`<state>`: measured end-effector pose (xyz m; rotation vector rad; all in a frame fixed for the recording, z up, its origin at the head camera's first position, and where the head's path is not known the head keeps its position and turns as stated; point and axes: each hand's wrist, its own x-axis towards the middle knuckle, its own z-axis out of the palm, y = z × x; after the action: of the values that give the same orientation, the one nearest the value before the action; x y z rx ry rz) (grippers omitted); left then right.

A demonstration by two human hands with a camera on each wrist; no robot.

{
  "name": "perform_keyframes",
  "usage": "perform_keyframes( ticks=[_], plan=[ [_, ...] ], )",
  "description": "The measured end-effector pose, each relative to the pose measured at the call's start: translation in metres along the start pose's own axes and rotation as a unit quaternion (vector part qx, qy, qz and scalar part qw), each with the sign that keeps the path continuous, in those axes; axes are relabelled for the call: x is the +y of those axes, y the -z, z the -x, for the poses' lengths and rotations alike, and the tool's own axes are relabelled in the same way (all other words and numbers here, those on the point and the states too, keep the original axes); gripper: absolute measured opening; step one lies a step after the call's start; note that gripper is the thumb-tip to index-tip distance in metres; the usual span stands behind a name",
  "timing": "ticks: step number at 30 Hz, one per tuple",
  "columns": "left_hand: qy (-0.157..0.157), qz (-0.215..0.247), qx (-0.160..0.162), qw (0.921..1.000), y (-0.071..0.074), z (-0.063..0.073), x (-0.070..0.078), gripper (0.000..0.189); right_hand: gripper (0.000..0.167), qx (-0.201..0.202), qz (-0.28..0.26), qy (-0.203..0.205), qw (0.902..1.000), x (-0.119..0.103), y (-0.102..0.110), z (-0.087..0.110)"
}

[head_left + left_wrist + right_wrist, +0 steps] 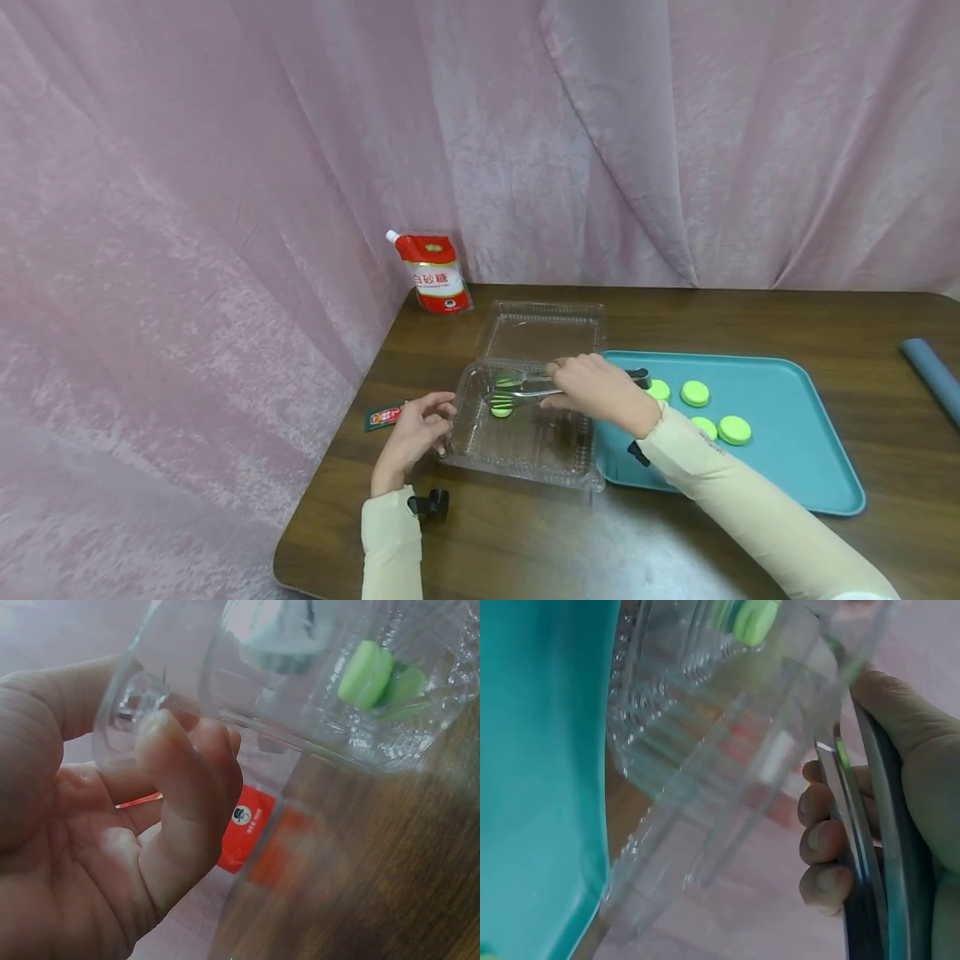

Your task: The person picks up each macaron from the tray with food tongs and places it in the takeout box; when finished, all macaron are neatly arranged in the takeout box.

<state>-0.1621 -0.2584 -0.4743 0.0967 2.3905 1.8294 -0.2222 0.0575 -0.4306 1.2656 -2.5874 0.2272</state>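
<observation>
Right grip [600, 392]: fingers closed round metal tongs [528, 395], whose ends lie inside the clear container [525, 475] over green rounds [501, 412] near its left wall; cannot tell whether the tongs pinch one. Left grip [416, 437]: pinching the container's left rim. Container open, toward left edge of bench [525, 542], lid toward back edge. Teal tray [787, 450] to its right bears four green discs [734, 430]. Red pouch [441, 279]: back left corner.

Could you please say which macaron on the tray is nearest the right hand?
The leftmost green macaron on the tray, beside the tongs' dark end; the other three visible there lie farther right.
</observation>
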Motion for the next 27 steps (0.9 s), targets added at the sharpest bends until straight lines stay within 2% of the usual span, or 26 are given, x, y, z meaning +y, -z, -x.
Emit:
perform_keyframes(
  ticks=[12, 21, 27],
  plan=[
    [0.001, 0.005, -0.005, 1.0000, -0.001, 0.001, 0.002, 0.053, 0.047, 0.025, -0.036, -0.054, 0.9976, 0.011, 0.021, 0.033],
    [0.002, 0.011, 0.002, 0.9999, -0.002, 0.001, 0.001, 0.052, 0.040, 0.065, -0.051, -0.082, 0.9931, 0.032, 0.026, 0.064],
    [0.009, 0.015, -0.003, 0.9998, 0.000, 0.001, 0.001, 0.053, 0.034, 0.067, -0.050, -0.116, 0.9898, 0.045, 0.032, 0.088]
  ],
)
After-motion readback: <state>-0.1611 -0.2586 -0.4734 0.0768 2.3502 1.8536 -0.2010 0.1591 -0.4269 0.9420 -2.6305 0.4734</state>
